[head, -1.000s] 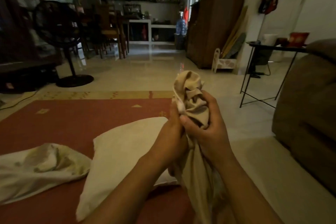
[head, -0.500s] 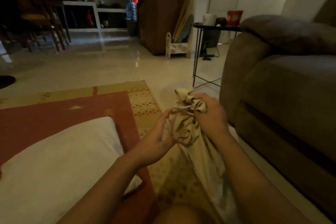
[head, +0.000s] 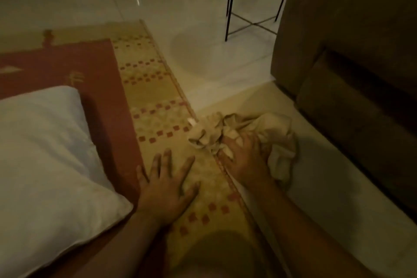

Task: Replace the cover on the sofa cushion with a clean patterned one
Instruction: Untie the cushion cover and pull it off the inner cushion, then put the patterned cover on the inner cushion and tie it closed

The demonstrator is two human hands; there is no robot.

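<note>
Cushion cover (head: 259, 127): thin beige cloth, matt, heavily creased. Bare cushion (head: 45, 153): white cloth, matt, mostly smooth with faint wrinkles; rug (head: 146, 90): flat-woven, matt, slightly coarse. Floor tiles (head: 191, 7) glossy, reflective; sofa (head: 349, 52) brown matt upholstery; side table legs (head: 229, 7) thin black metal.

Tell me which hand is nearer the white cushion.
Left. The left hand lies flat on the rug beside the cushion; the right hand holds the crumpled cover, farther away.

Pale tiled floor (head: 203, 63). Directly on it: red and tan patterned rug (head: 153, 97) at left, bearing white cushion (head: 45, 153); crumpled beige cover (head: 277, 128) at rug edge, mostly on tile; brown sofa (head: 349, 74) at right; black table legs (head: 229, 7) beyond.
</note>
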